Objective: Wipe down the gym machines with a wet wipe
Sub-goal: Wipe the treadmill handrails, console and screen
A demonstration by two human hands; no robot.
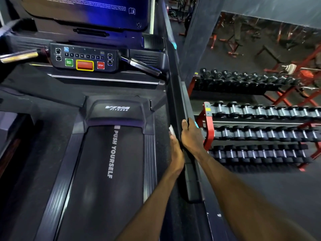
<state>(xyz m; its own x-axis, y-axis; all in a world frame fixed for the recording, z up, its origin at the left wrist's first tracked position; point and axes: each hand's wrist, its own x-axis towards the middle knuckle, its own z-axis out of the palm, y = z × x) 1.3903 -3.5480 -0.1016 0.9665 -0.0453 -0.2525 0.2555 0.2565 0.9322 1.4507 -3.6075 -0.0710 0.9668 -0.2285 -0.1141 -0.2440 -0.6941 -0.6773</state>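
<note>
Rightward, dumbbell racks (260, 129) flank the handrail (178, 105) both hands grip; left hand (176, 150) pinches wipe (171, 130), right hand (191, 134).

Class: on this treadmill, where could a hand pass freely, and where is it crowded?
Free: the belt between its side rails, and the deck below the button panel. Crowded: the right handrail, gripped by the right hand, left hand pressing the wipe.
</note>
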